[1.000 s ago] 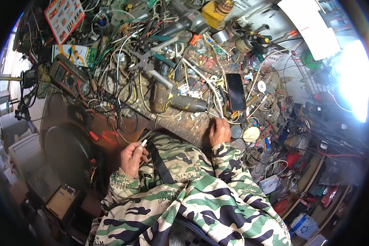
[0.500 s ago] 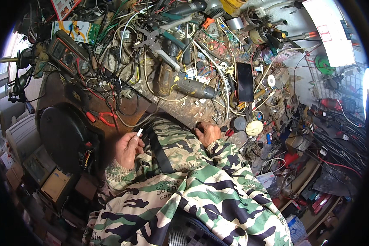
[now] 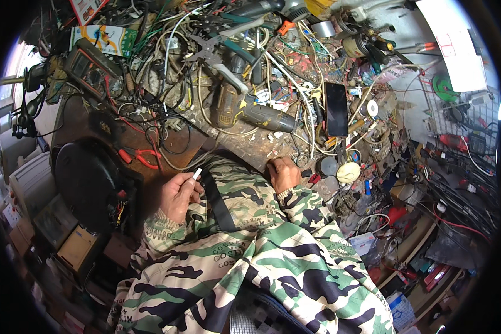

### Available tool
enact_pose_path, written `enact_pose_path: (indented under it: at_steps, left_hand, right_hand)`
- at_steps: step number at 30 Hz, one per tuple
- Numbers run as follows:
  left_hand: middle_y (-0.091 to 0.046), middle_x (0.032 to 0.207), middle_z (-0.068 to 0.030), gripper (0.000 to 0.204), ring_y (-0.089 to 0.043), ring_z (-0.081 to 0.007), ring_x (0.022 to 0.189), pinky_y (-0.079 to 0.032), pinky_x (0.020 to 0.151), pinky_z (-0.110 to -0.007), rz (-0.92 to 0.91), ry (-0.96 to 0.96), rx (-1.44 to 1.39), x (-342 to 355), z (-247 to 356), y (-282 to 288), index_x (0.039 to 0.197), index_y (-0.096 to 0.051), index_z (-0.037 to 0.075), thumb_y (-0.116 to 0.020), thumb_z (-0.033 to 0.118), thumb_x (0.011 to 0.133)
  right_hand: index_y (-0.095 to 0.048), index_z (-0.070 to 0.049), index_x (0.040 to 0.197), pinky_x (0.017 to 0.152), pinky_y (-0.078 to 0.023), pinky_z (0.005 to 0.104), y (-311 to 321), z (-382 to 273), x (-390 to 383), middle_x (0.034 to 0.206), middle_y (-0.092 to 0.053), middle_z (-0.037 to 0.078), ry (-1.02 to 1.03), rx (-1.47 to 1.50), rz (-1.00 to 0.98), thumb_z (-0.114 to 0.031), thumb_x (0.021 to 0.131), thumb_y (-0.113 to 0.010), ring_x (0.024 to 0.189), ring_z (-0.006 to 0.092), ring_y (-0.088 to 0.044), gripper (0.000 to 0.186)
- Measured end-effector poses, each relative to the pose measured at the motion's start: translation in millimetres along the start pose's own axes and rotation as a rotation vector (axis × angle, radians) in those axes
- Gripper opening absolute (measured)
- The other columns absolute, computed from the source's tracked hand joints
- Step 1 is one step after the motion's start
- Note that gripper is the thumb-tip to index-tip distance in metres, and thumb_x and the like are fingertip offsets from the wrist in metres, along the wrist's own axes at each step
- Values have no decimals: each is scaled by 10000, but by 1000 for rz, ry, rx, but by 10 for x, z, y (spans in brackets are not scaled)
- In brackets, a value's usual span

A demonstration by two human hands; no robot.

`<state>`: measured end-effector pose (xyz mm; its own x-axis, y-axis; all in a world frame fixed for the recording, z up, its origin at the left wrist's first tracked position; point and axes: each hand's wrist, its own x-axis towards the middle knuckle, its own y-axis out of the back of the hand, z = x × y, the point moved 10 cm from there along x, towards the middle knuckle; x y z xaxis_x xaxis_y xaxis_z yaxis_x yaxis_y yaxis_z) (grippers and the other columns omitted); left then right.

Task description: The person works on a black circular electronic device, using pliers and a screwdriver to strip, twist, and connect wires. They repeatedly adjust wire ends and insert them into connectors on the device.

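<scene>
Between the thumb and fingers of my left hand [image 3: 182,195] is a short white stick [image 3: 197,173] that looks like a cigarette. This hand is over my lap, just off the near edge of the bench. My right hand [image 3: 284,173] rests at the bench's front edge, its fingers curled under, and nothing shows in it. Beyond it on the bench lies a yellow-and-black power drill [image 3: 261,116]. Red-handled pliers [image 3: 140,157] lie left of centre, above my left hand. A dark phone [image 3: 336,109] lies at the right.
Tangled cables [image 3: 175,72], a multimeter [image 3: 93,67] and large grey pliers [image 3: 220,55] crowd the far bench. A round black seat-like object [image 3: 89,186] stands at left. Near my right hand are a grey round lid [image 3: 327,165] and a cream disc [image 3: 348,172]. Black cables [image 3: 456,189] hang at right.
My left hand has shifted slightly up and to the right with the white stick, which still points up. My right hand stays at the bench edge. The whole view has shifted slightly.
</scene>
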<state>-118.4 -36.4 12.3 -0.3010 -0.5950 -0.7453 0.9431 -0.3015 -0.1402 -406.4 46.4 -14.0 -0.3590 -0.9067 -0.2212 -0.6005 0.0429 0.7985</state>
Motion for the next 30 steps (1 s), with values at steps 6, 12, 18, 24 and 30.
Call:
enact_pose_path:
  at_steps: [6,12,18,24,30]
  left_hand:
    - [-645,870,-92,239,-575,-107,644,-487,609,-239,-24,1,8,-23,67,-32,1149,-591,-42,-524,150,1024]
    - [-666,928,-103,287,-606,-105,699,-512,651,-243,-30,-107,-46,-96,199,-46,1251,-562,-40,-498,140,1037]
    - [-679,892,-85,260,-629,-98,667,-514,620,-235,-5,-243,31,-199,535,-199,1226,-566,-44,-518,119,1029]
    - [-673,860,-73,212,-613,-84,640,-500,575,-218,42,-318,116,-293,703,-266,1178,-573,-40,-533,94,1019]
    - [-655,818,-56,184,-582,-69,612,-488,550,-215,41,-313,139,-317,722,-319,1160,-572,-37,-533,69,1014]
  right_hand:
    - [-685,-47,953,685,-526,505,-101,18,34,902,-657,215,-2,-110,-67,-94,863,-653,801,437,-651,107]
    - [-685,40,990,662,-530,320,-16,-218,112,809,-702,149,-220,617,-253,-55,885,-667,704,229,-686,143]
    - [-684,70,1015,661,-542,278,28,-1365,196,814,-699,94,-277,1285,-538,43,902,-660,694,145,-664,119]
    - [-691,60,1012,615,-500,257,-299,-1714,135,808,-691,90,-342,1569,-595,4,881,-717,650,129,-610,146]
    - [-711,13,1018,557,-444,225,-426,-1601,118,793,-681,51,-376,1519,-623,-40,880,-736,642,89,-575,150]
